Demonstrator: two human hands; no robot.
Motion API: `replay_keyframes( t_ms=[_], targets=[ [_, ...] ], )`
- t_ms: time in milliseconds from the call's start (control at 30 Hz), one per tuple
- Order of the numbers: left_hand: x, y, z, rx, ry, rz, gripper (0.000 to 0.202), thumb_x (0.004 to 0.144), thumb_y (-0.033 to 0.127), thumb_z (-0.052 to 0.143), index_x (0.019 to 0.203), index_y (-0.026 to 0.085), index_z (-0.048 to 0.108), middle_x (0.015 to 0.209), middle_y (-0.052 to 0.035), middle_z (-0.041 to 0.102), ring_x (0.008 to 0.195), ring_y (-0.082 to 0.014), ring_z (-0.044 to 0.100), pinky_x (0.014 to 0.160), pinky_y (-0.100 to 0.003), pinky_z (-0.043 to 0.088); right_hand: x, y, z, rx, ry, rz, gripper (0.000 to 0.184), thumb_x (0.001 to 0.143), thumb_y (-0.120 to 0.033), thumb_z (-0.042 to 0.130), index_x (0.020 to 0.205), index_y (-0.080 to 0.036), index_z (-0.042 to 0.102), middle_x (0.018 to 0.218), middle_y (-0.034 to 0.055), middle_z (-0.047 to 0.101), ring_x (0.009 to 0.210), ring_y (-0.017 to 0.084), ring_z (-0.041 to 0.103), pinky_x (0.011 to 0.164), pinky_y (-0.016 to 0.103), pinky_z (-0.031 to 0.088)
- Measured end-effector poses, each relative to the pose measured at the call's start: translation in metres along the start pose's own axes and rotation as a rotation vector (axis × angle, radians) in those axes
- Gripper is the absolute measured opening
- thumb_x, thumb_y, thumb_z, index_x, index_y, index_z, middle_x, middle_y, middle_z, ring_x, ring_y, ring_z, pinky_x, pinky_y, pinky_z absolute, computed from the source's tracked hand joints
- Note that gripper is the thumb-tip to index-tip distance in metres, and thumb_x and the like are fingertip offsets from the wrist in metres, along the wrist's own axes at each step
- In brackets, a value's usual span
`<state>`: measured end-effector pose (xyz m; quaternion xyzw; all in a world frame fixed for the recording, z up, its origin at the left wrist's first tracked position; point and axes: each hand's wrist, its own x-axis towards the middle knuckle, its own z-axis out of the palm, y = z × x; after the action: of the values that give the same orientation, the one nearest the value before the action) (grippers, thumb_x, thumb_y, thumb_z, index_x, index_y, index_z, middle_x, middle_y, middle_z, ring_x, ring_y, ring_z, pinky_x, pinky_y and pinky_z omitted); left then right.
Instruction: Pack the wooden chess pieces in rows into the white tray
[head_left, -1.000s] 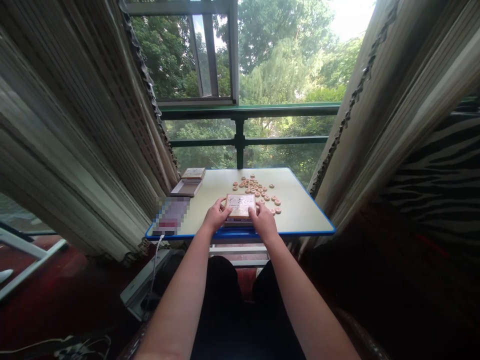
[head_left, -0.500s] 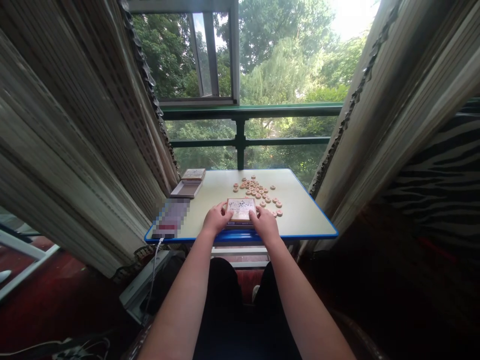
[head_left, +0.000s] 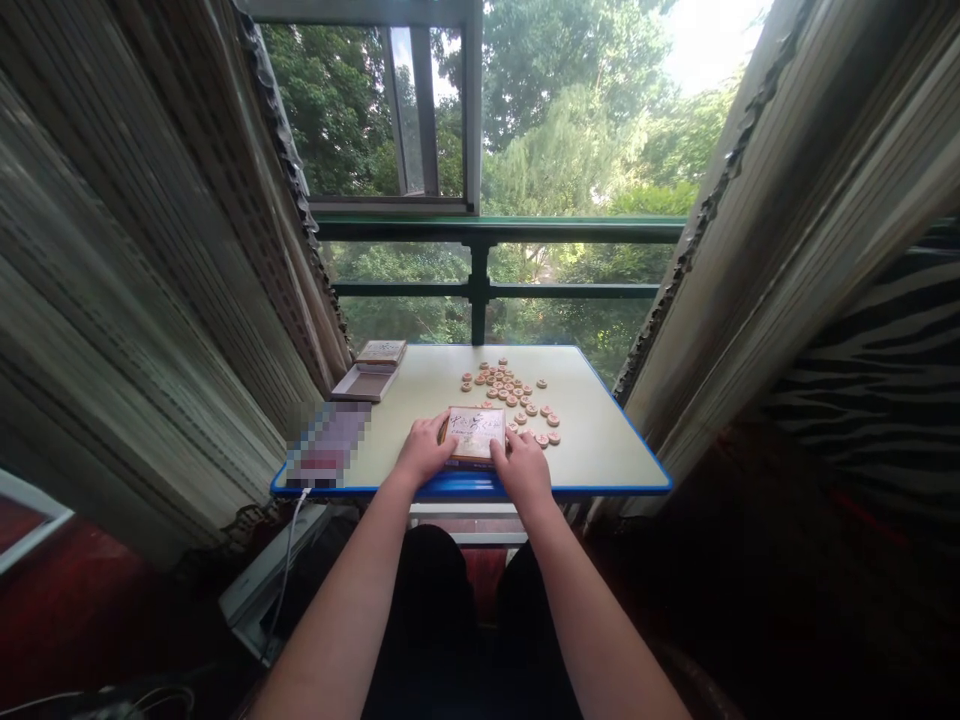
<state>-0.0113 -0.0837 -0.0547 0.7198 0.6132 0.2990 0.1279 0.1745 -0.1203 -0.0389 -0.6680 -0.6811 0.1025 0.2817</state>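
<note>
A flat Chinese chess box point(head_left: 477, 432) with dark brush lettering on its pale top is at the near edge of the table. My left hand point(head_left: 426, 450) grips its left side, thumb toward the top corner. My right hand point(head_left: 525, 466) holds the right side, with the thumb on the top face. Beyond the box, several round wooden chess pieces point(head_left: 504, 380) lie scattered, mostly in a loose cluster. A few more pieces point(head_left: 541, 439) lie close to my right fingers. The inside of the box cannot be seen.
The pale table point(head_left: 607, 450) has a raised blue rim. At its back left sits an open shallow box tray point(head_left: 349, 394) with a printed box part point(head_left: 381, 352) behind it. A pixelated flat object point(head_left: 330, 445) with a white cable point(head_left: 289, 545) lies at the left. Curtains flank the table.
The view has shifted slightly. The box is turned a little between my hands, showing more of its left side. Both hands keep their hold, and the pieces lie as before.
</note>
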Motion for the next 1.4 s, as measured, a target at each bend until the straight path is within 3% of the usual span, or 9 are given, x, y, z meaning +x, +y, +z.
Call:
replay_keyframes(
  t_ms=[200, 400, 500, 600, 767, 1033, 1167, 1267, 1400],
  targets=[
    [-0.005, 0.003, -0.004, -0.082, 0.033, -0.075, 0.050, 0.074, 0.033, 0.054, 0.122, 0.016, 0.053, 0.110, -0.0101, 0.063, 0.099, -0.0219, 0.058, 0.088, -0.032, 0.045, -0.005, 0.005, 0.001, 0.000, 0.016, -0.109, 0.041, 0.089, -0.036, 0.039, 0.120, -0.016, 0.056, 0.100, 0.0103, 0.059, 0.096, 0.021, 0.051, 0.084, 0.028, 0.037],
    [-0.012, 0.012, -0.013, -0.059, 0.136, -0.271, 0.030, 0.080, 0.037, 0.048, 0.094, 0.018, 0.066, 0.087, -0.0093, 0.070, 0.080, -0.0213, 0.063, 0.071, -0.029, 0.047, -0.007, 0.007, -0.004, 0.069, -0.038, -0.150, 0.038, 0.089, -0.040, 0.039, 0.111, -0.016, 0.060, 0.094, 0.0087, 0.062, 0.091, 0.019, 0.053, 0.080, 0.027, 0.039],
    [-0.012, 0.012, -0.013, 0.016, 0.167, -0.259, 0.031, 0.080, 0.037, 0.046, 0.092, 0.018, 0.067, 0.092, -0.0098, 0.069, 0.087, -0.0231, 0.061, 0.075, -0.031, 0.047, -0.008, 0.006, -0.005, 0.065, -0.047, -0.157, 0.039, 0.089, -0.040, 0.039, 0.111, -0.015, 0.060, 0.096, 0.0092, 0.063, 0.093, 0.020, 0.053, 0.081, 0.028, 0.039],
    [-0.010, 0.009, -0.010, 0.083, 0.177, -0.207, 0.035, 0.080, 0.034, 0.047, 0.103, 0.015, 0.064, 0.106, -0.0113, 0.065, 0.102, -0.0254, 0.055, 0.087, -0.034, 0.043, -0.008, 0.004, -0.005, 0.043, -0.043, -0.136, 0.041, 0.088, -0.040, 0.040, 0.113, -0.014, 0.059, 0.100, 0.0106, 0.062, 0.096, 0.021, 0.052, 0.083, 0.029, 0.038],
    [-0.005, 0.003, -0.006, 0.091, 0.107, -0.129, 0.037, 0.083, 0.030, 0.042, 0.111, 0.015, 0.063, 0.113, -0.0096, 0.062, 0.110, -0.0243, 0.050, 0.097, -0.034, 0.037, -0.006, 0.000, -0.006, 0.000, -0.075, -0.077, 0.040, 0.088, -0.040, 0.039, 0.111, -0.014, 0.061, 0.098, 0.0113, 0.063, 0.095, 0.022, 0.053, 0.083, 0.030, 0.038],
    [0.000, -0.002, -0.006, 0.077, 0.091, -0.160, 0.039, 0.083, 0.034, 0.043, 0.108, 0.016, 0.066, 0.104, -0.0096, 0.065, 0.101, -0.0225, 0.055, 0.091, -0.031, 0.040, -0.002, 0.001, -0.010, 0.043, -0.148, -0.058, 0.040, 0.088, -0.041, 0.039, 0.107, -0.014, 0.061, 0.096, 0.0104, 0.064, 0.093, 0.021, 0.054, 0.080, 0.029, 0.038],
    [-0.005, 0.007, -0.011, 0.100, 0.111, -0.219, 0.040, 0.085, 0.036, 0.037, 0.094, 0.016, 0.071, 0.095, -0.0116, 0.067, 0.091, -0.0227, 0.059, 0.082, -0.030, 0.044, -0.003, -0.001, -0.015, 0.085, -0.157, -0.022, 0.045, 0.087, -0.045, 0.039, 0.112, -0.012, 0.059, 0.104, 0.0133, 0.060, 0.100, 0.023, 0.052, 0.087, 0.030, 0.037],
    [-0.005, 0.015, -0.013, 0.126, 0.007, -0.292, 0.045, 0.083, 0.045, 0.037, 0.077, 0.016, 0.071, 0.079, -0.0138, 0.069, 0.080, -0.0254, 0.063, 0.072, -0.032, 0.046, -0.005, -0.012, -0.015, 0.056, -0.211, 0.010, 0.049, 0.086, -0.046, 0.040, 0.113, -0.010, 0.058, 0.108, 0.0176, 0.057, 0.103, 0.027, 0.050, 0.089, 0.034, 0.037],
    [0.006, 0.019, -0.015, 0.027, -0.143, -0.392, 0.032, 0.071, 0.045, 0.056, 0.063, 0.015, 0.065, 0.058, -0.0104, 0.065, 0.066, -0.0243, 0.063, 0.061, -0.029, 0.046, -0.006, -0.031, -0.012, -0.016, -0.273, 0.094, 0.052, 0.081, -0.044, 0.046, 0.114, -0.004, 0.055, 0.109, 0.0231, 0.054, 0.103, 0.033, 0.049, 0.085, 0.038, 0.039]
  ],
)
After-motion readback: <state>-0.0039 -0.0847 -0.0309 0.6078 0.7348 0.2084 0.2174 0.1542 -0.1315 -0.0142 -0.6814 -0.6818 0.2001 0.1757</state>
